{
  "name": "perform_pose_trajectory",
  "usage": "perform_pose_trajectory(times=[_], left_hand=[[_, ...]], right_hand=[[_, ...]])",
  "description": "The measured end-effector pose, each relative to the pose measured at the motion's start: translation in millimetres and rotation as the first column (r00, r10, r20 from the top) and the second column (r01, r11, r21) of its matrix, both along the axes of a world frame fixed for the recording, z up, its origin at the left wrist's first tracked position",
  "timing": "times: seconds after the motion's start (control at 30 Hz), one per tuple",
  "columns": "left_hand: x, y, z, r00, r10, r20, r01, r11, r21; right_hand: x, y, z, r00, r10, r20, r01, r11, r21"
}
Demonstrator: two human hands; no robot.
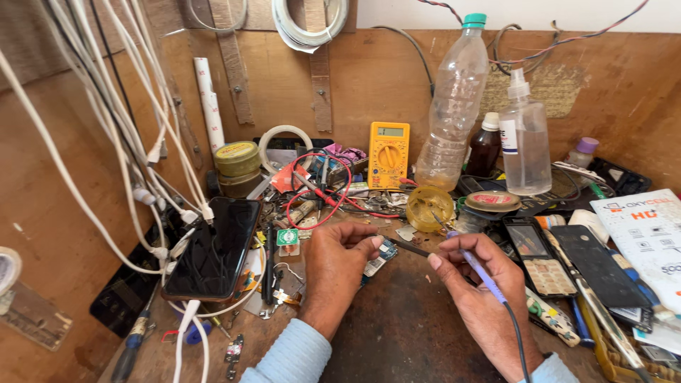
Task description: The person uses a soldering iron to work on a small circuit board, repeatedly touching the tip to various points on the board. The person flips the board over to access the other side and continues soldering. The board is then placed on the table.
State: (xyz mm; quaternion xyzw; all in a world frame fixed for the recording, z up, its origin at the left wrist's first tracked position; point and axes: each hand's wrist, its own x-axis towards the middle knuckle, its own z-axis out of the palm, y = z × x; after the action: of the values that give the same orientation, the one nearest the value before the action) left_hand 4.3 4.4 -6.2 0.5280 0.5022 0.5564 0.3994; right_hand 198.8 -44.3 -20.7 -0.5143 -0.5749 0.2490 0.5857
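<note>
My left hand (339,264) rests on the dark workbench and pinches a small circuit board (380,257) between thumb and fingers, together with a thin dark tool (408,247) that points right. My right hand (477,285) holds a purple-handled soldering iron (483,275) like a pen. Its metal tip (438,223) points up and left, close to the yellow round tin (428,206). The iron's black cord (521,347) runs down past my wrist.
A black smartphone (216,246) lies at left under hanging white cables (142,156). Behind stand a yellow multimeter (389,154), a clear plastic bottle (452,106), a spray bottle (525,145) and a brown bottle (485,147). Phone parts (567,264) and a white box (649,234) crowd the right.
</note>
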Motion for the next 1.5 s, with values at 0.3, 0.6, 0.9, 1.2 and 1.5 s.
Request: perform_pose_trajectory(times=[0.3, 0.6, 0.9, 1.2, 1.5], left_hand=[[-1.5, -6.1, 9.4, 0.986, 0.026, -0.165, -0.036, 0.997, -0.062], [-1.2, -4.7, 7.8, 0.977, 0.007, -0.213, -0.022, 0.997, -0.07], [-1.8, -5.3, 7.1, 0.957, 0.045, -0.286, -0.04, 0.999, 0.022], [-2.5, -4.2, 7.4, 0.953, 0.035, -0.3, -0.034, 0.999, 0.009], [-2.3, -4.2, 8.2, 0.944, 0.057, -0.325, -0.049, 0.998, 0.032]], right_hand=[[0.1, -2.4, 0.8, 0.999, -0.013, 0.046, 0.013, 1.0, 0.004], [0.2, -2.3, 0.1, 0.999, -0.023, 0.035, 0.025, 0.999, -0.041], [-0.5, -3.6, 3.1, 0.998, -0.026, 0.055, 0.029, 0.998, -0.061], [-2.5, -8.1, 9.3, 0.996, -0.035, 0.082, 0.04, 0.997, -0.06], [-4.6, -12.0, 18.0, 0.996, -0.032, 0.087, 0.042, 0.993, -0.112]])
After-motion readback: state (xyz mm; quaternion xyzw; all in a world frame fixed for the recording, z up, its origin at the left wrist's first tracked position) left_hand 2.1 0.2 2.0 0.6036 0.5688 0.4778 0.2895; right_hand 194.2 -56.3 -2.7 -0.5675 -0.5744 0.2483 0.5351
